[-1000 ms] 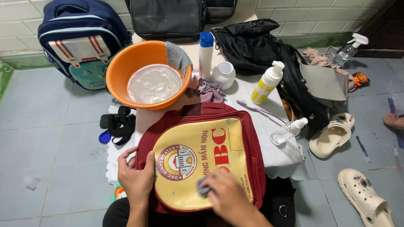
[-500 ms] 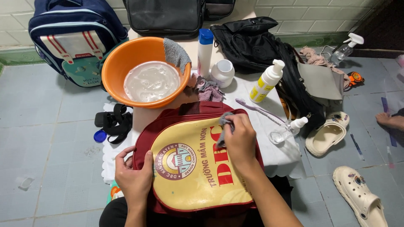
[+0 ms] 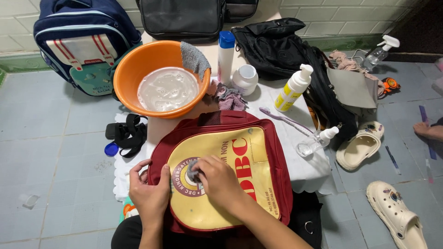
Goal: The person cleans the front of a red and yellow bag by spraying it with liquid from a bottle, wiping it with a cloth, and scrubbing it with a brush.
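A dark red backpack [image 3: 272,152] with a yellow front panel lies flat on a low white-covered table [image 3: 304,170]. My right hand [image 3: 220,180] presses a small grey cloth [image 3: 193,173] onto the round emblem on the yellow panel. My left hand [image 3: 148,189] grips the bag's left edge, thumb on the panel. Behind the bag stands an orange basin [image 3: 138,69] of soapy water with a grey rag [image 3: 194,57] draped over its rim.
A yellow pump bottle [image 3: 293,90], a purple toothbrush [image 3: 284,119], a small clear spray bottle [image 3: 316,142], a white cup [image 3: 244,78] and a tall white bottle [image 3: 225,55] share the table. Blue and black backpacks [image 3: 83,41] stand behind. Sandals [image 3: 397,216] lie on the tiled floor at right.
My right hand has moved with the cloth from the panel's upper right down and left to the round emblem. My left hand has stayed on the bag's left edge.
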